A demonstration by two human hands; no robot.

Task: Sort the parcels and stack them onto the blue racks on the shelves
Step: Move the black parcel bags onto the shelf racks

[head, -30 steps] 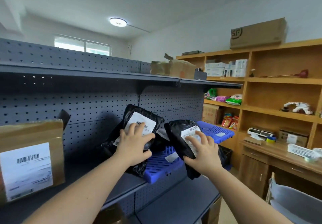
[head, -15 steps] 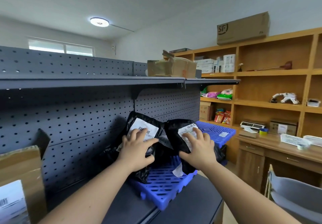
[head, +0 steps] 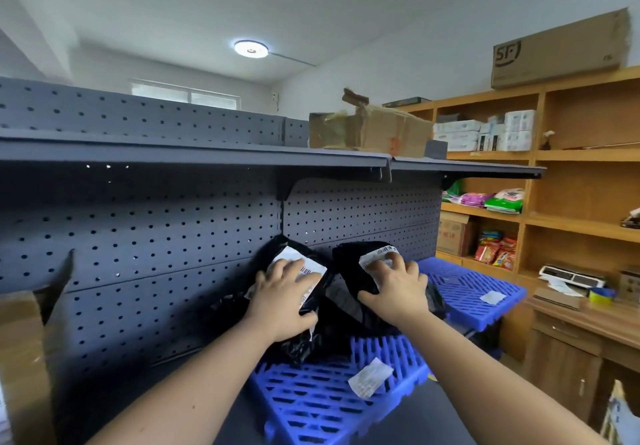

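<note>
Clasps the left parcel (head: 289,257) with the left hand (head: 280,297), fingers spread over the white label and thumb tucked under the label's lower edge. Clamps the right parcel (head: 349,268) with the right hand (head: 394,285), fingers curled over the top by the barcode, thumb stretched out across the black film. Props both black bags side by side, seemingly touching, at the back edge of the near blue rack (head: 311,403), tilted back against the pegboard (head: 173,237); cannot tell how squarely the bottoms sit, hidden behind the wrists. Looks like thin, wrinkled, glossy film over soft contents: probably light, floppy, slippery under a palm, and inclined to slump or slide forward over the rack's slats once let go. Better to take hold broadly across the body, thumb on one face and fingers on the other, than to pinch a loose corner of film, likely to stretch or slip. Better also to keep off the paper labels, apt to peel. Worth noting: a loose white slip (head: 370,377) near the front edge of the near rack, and a far blue rack (head: 464,287) toward the right end of the shelf (head: 436,420).
</note>
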